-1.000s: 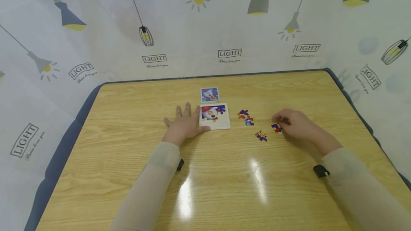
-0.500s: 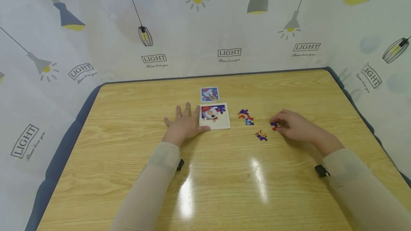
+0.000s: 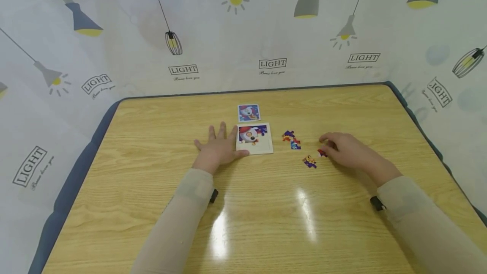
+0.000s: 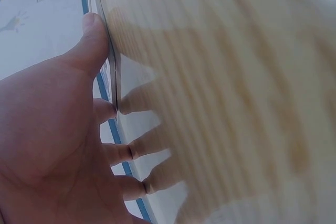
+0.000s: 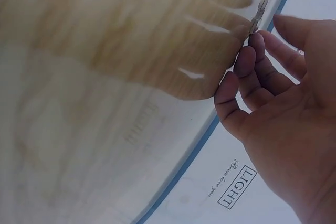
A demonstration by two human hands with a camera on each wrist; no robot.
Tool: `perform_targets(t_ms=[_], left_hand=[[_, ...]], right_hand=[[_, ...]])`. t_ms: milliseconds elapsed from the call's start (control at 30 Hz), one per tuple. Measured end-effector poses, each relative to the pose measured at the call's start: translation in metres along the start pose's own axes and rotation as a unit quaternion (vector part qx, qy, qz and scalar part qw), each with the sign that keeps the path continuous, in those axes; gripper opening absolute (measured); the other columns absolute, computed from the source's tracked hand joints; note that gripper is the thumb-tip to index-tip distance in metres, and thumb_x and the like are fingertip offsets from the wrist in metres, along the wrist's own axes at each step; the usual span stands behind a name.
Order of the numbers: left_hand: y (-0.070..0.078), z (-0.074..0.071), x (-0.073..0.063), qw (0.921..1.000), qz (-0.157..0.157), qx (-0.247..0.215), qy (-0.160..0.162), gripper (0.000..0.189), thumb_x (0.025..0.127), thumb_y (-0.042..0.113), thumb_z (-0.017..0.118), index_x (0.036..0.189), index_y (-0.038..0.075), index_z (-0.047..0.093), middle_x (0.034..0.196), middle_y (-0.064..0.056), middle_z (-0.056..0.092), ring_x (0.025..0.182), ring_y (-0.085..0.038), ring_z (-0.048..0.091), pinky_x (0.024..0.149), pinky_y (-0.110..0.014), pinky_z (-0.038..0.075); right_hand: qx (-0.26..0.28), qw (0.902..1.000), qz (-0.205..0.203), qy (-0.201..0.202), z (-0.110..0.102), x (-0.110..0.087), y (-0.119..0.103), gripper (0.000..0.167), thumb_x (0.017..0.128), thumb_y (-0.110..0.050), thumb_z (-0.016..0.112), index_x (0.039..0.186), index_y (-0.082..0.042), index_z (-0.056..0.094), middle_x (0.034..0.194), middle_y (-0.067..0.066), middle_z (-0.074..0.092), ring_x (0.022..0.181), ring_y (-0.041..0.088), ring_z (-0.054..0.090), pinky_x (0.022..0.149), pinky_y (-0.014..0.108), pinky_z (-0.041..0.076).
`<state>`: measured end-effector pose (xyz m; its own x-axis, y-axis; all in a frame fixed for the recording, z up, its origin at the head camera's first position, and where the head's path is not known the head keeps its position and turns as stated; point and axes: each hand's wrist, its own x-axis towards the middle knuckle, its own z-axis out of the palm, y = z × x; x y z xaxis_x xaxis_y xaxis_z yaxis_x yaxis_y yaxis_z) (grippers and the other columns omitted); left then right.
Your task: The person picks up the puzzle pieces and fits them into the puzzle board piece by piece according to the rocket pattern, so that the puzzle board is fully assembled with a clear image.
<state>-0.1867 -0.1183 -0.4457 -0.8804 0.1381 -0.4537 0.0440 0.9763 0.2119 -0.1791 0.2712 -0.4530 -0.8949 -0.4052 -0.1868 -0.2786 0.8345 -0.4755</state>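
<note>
My left hand (image 3: 217, 149) lies spread on the table, its fingers straight. Its index finger and thumb touch the left side of a white puzzle board (image 3: 262, 147), whose upper part holds joined pieces with a cartoon face. Loosely bent, my right hand (image 3: 351, 151) hovers low over the table at the right, thumb apart from the fingertips. Beside its thumb is a red and purple puzzle piece (image 3: 321, 153), partly hidden by the hand. In the right wrist view the fingertips (image 5: 244, 61) meet the tabletop, near thin edges of pieces.
A small picture card (image 3: 249, 113) lies just behind the board. Right of the board are further loose puzzle pieces (image 3: 295, 144), and another piece (image 3: 310, 162) sits nearer me. The wooden table (image 3: 258, 223) has a blue padded edge against a lamp-print curtain (image 3: 228, 37).
My right hand has shifted slightly left with the red and purple piece, which has slid left too. Its index finger and thumb now stand apart. The left hand keeps still.
</note>
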Motion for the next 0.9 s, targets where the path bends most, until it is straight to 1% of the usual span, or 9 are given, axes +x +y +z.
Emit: perform_targets(t_ms=[133,233,367,467,633,733,900], left_hand=[[0.001,0.000,-0.001,1.0000,0.001,0.002,0.000,0.099,0.097,0.080,0.048,0.172,0.034,0.003,0.181,-0.009,-0.014,0.165,-0.047,-0.014,0.118,-0.090,0.002],[0.002,-0.001,-0.002,1.0000,0.001,0.000,-0.001,0.099,0.097,0.080,0.049,0.172,0.034,0.004,0.181,-0.009,-0.014,0.165,-0.047,-0.014,0.117,-0.090,0.001],[0.002,-0.002,-0.003,1.0000,0.001,-0.003,-0.001,0.099,0.097,0.080,0.049,0.172,0.034,0.003,0.180,-0.009,-0.014,0.165,-0.047,-0.014,0.117,-0.090,0.001],[0.001,-0.001,-0.003,1.0000,0.000,-0.001,0.000,0.100,0.097,0.080,0.049,0.172,0.034,0.003,0.181,-0.009,-0.014,0.165,-0.047,-0.014,0.117,-0.091,0.002],[0.001,0.000,-0.003,1.0000,0.001,0.001,0.001,0.100,0.097,0.081,0.048,0.172,0.034,0.003,0.181,-0.009,-0.014,0.165,-0.047,-0.014,0.117,-0.090,0.002],[0.000,0.000,-0.002,1.0000,0.001,-0.002,0.002,0.100,0.097,0.080,0.048,0.172,0.034,0.003,0.181,-0.009,-0.014,0.165,-0.046,-0.014,0.118,-0.090,0.002],[-0.001,0.001,0.000,1.0000,0.001,-0.003,0.003,0.100,0.097,0.080,0.049,0.172,0.034,0.003,0.181,-0.009,-0.014,0.165,-0.046,-0.014,0.118,-0.090,0.002]], right_hand=[[-0.001,0.9998,0.017,0.006,0.000,-0.002,0.003,0.033,0.110,-0.009,0.051,0.139,-0.001,0.064,0.115,0.018,0.073,0.088,0.021,0.061,0.080,0.040,0.051],[0.002,0.9998,0.018,0.009,-0.001,-0.003,0.006,0.032,0.110,-0.007,0.051,0.138,-0.001,0.065,0.122,0.021,0.073,0.098,0.026,0.066,0.086,0.047,0.056],[0.007,0.9999,0.002,0.009,-0.004,-0.003,0.006,0.030,0.109,-0.006,0.053,0.135,-0.001,0.067,0.118,0.019,0.073,0.107,0.030,0.068,0.094,0.055,0.058],[0.013,0.9998,-0.012,-0.001,-0.007,-0.003,0.005,0.029,0.106,-0.004,0.058,0.133,-0.001,0.068,0.117,0.016,0.072,0.108,0.030,0.067,0.096,0.056,0.058],[0.022,0.9986,-0.038,-0.031,-0.010,-0.005,0.009,0.034,0.100,-0.002,0.067,0.134,0.003,0.067,0.125,0.021,0.070,0.114,0.037,0.068,0.099,0.058,0.059],[0.028,0.9981,-0.040,-0.039,-0.010,-0.005,0.012,0.036,0.100,-0.003,0.069,0.135,0.004,0.065,0.128,0.022,0.069,0.116,0.038,0.068,0.100,0.058,0.059],[0.031,0.9982,-0.031,-0.041,-0.009,-0.004,0.017,0.034,0.100,-0.008,0.072,0.132,0.003,0.066,0.124,0.018,0.070,0.113,0.032,0.068,0.098,0.054,0.059]])
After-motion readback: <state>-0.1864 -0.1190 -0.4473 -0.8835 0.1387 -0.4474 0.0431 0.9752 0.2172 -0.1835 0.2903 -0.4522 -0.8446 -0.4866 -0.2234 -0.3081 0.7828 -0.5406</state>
